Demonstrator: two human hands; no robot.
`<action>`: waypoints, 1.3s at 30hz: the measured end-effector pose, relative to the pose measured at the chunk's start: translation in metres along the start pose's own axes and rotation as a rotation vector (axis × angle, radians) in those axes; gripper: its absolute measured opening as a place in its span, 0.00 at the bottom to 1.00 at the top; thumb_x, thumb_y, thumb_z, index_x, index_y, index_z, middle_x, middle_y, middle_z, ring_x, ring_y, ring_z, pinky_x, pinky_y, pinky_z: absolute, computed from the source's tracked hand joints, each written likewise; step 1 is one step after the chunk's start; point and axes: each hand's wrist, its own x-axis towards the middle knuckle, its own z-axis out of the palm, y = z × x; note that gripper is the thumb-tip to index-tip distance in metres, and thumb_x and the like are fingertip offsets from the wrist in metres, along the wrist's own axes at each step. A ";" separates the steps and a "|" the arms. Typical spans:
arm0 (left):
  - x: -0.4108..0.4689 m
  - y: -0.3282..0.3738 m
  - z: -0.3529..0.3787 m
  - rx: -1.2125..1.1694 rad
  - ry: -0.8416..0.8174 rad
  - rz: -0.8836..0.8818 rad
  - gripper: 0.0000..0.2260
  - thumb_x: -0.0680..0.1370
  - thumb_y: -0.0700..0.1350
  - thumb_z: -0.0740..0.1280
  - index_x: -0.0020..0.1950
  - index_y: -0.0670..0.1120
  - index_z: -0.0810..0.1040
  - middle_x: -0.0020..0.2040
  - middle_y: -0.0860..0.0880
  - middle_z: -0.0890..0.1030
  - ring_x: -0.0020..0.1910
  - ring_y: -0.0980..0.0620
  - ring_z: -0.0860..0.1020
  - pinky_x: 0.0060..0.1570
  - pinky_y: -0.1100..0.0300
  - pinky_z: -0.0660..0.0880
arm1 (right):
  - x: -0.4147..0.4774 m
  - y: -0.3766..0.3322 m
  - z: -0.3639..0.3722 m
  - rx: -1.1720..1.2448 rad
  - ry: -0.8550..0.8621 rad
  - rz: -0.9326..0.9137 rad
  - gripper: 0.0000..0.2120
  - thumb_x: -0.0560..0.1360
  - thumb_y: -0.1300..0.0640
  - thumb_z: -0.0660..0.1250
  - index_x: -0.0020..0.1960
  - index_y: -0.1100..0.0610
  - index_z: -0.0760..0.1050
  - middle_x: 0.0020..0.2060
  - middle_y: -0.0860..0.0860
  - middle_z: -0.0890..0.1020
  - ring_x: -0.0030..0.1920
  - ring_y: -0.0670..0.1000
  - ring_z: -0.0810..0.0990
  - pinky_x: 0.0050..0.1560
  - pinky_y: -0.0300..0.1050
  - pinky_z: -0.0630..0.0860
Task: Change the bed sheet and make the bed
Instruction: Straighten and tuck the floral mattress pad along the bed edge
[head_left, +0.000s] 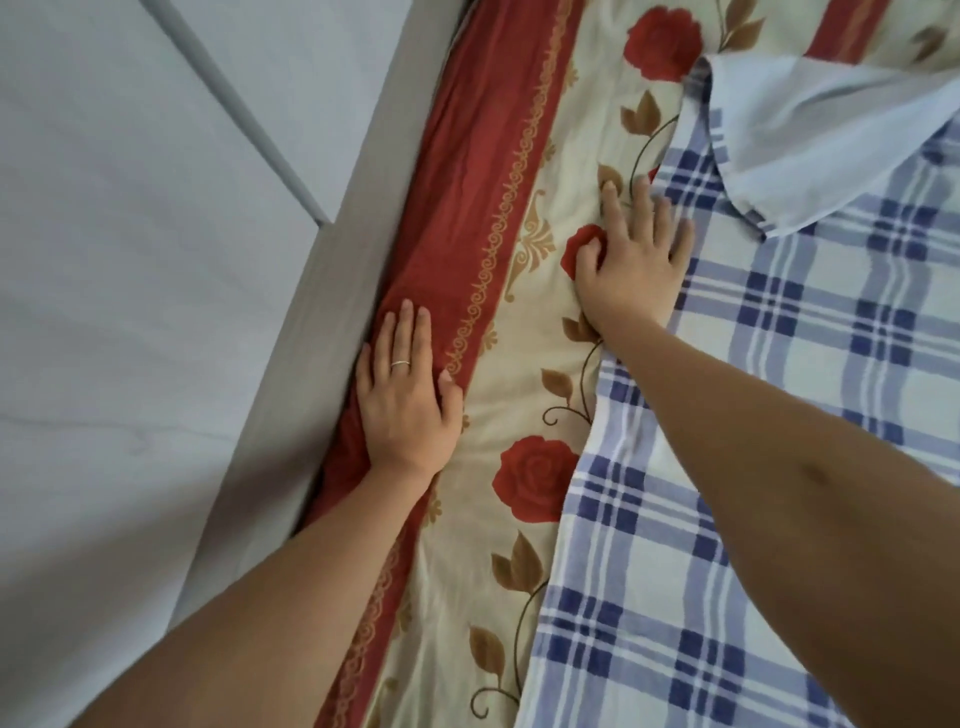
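Both hands are down on the bed, and both are released, palms flat, gripping nothing. The left hand (408, 400) lies along the outer edge of the bed sheet (530, 322), fingers straight and close together, pressing on the sheet's dark red border (457, 208). There's a thin ring (400, 363) on one finger. The little-finger side of that hand sits right where the border meets the pale grey bed frame (311, 322); whether any fingertip slips down into that gap, I cannot tell.

Over to the right hand (636, 265), further up the bed: fingers spread wide and straight, the thumb bent in a little, resting on a small red rose in the print. The palm lies on the cream part of the sheet, while the outer fingers reach onto the edge of a blue and white checked blanket (779, 415).

The sheet itself, cream with red roses (535, 475), brown leaves and a gold scroll line beside the red border, is spread on the bed between the frame and the blanket. The blanket covers the right side, over the sheet. At the top right a plain pale blue flap (810, 140) is folded back over the checks. Beyond the frame, on the left, lies a light grey surface (130, 260) crossed by thin lines; floor or wall, I cannot say.
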 end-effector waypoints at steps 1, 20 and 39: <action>-0.002 0.001 0.000 0.002 -0.009 -0.002 0.28 0.74 0.48 0.54 0.75 0.43 0.64 0.75 0.46 0.63 0.74 0.47 0.62 0.71 0.47 0.60 | -0.002 0.003 0.001 0.007 0.018 -0.013 0.28 0.78 0.46 0.49 0.78 0.48 0.54 0.78 0.51 0.53 0.77 0.55 0.50 0.76 0.57 0.41; 0.274 0.085 -0.025 -0.573 -0.204 -0.594 0.24 0.81 0.53 0.55 0.68 0.35 0.69 0.66 0.38 0.73 0.64 0.39 0.72 0.63 0.52 0.69 | 0.010 0.000 0.003 0.017 0.041 0.031 0.32 0.72 0.45 0.54 0.75 0.50 0.60 0.77 0.50 0.58 0.76 0.55 0.55 0.75 0.57 0.43; 0.273 0.064 -0.054 -1.308 -0.335 -0.685 0.12 0.82 0.50 0.58 0.53 0.48 0.80 0.46 0.49 0.82 0.49 0.50 0.80 0.54 0.56 0.76 | 0.013 -0.003 0.001 0.033 0.078 0.040 0.31 0.71 0.47 0.55 0.74 0.51 0.64 0.75 0.52 0.61 0.74 0.56 0.58 0.74 0.58 0.46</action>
